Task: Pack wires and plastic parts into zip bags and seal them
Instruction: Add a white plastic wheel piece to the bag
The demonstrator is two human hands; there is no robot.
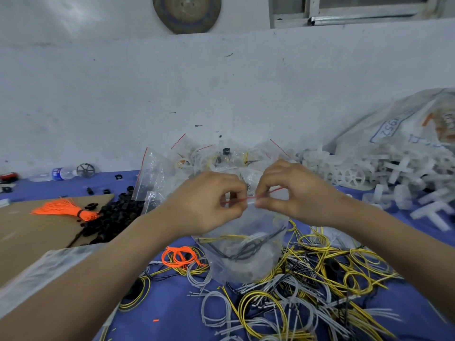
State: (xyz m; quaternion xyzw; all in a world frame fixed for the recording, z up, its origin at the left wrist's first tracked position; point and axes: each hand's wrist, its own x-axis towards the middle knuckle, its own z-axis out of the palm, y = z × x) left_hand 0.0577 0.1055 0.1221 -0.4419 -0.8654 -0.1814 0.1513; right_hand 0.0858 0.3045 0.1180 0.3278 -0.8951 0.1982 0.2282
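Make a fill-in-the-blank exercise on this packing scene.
1. The left hand and right hand pinch the bag along its ___ zip line.
2. The tassel on the cardboard is ___.
3. The heap of parts beside the tassel is ___.
4. The cloth under the loose wires is ___.
Missing words: red, orange, black, blue.
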